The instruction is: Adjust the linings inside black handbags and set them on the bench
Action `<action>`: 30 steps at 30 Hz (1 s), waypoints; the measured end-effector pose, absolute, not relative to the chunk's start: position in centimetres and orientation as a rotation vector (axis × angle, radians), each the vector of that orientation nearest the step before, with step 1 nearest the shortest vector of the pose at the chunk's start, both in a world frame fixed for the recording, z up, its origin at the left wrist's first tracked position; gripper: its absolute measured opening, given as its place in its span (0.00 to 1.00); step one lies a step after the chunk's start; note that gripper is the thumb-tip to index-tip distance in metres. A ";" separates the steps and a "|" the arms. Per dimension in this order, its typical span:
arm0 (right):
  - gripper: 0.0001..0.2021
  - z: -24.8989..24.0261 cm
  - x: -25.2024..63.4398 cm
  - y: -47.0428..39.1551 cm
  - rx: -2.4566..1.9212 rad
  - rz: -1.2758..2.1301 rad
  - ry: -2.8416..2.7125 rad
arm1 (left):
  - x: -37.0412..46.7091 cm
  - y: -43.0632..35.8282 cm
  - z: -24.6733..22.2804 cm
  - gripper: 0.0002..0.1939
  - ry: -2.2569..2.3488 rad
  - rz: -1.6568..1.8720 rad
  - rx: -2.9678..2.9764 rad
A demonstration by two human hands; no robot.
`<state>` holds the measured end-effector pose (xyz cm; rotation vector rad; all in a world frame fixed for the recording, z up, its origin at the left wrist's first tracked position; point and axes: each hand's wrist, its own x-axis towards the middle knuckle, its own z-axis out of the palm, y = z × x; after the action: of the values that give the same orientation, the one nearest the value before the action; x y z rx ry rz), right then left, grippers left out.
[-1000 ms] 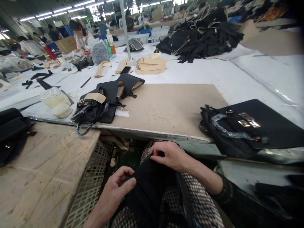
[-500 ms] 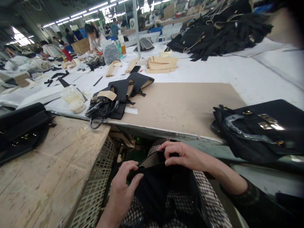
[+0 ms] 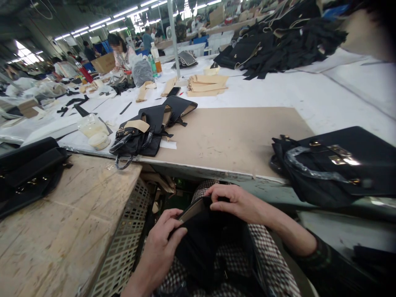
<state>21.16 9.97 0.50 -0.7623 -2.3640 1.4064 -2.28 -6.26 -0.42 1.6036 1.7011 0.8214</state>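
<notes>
Over the checked lap (image 3: 272, 258), the black bag (image 3: 201, 239) lay between both hands, its mouth parted. A second earlier its edge had run closed in one dark line; by this moment the sides had come apart and a strip of tan lining (image 3: 193, 211) showed, which seemed to bring the inside within the fingers' reach. The left hand (image 3: 161, 245) pinched the rim's left end between thumb and fingers; the right hand (image 3: 230, 202), fingers curled, pinched its right end. Another bag (image 3: 374, 161) stayed put on the table (image 3: 278, 88).
</notes>
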 end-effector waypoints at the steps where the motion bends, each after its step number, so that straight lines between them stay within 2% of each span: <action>1: 0.09 0.2 21.0 9.8 -0.824 1.360 -2.332 | -2.1 -6.3 -0.3 0.09 1.700 0.839 1.548; 6: 0.10 -0.8 20.1 9.4 -1.000 1.221 -2.204 | -1.1 -6.8 -1.2 0.07 1.801 1.119 1.288; 10: 0.09 -0.9 19.6 9.0 -1.058 1.150 -2.168 | -1.1 -6.6 -2.1 0.12 1.761 1.197 0.945; 25: 0.09 -1.1 18.5 8.6 -1.221 0.946 -2.264 | -2.7 -4.5 -1.1 0.13 1.483 1.023 0.736; 30: 0.09 -1.1 18.1 8.6 -1.243 0.905 -2.310 | -3.8 -3.2 -0.5 0.14 1.433 0.812 0.873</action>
<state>18.14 8.60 -1.08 -1.2431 -2.3098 0.9048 -3.82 -3.17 -0.51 0.8735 1.4332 0.8125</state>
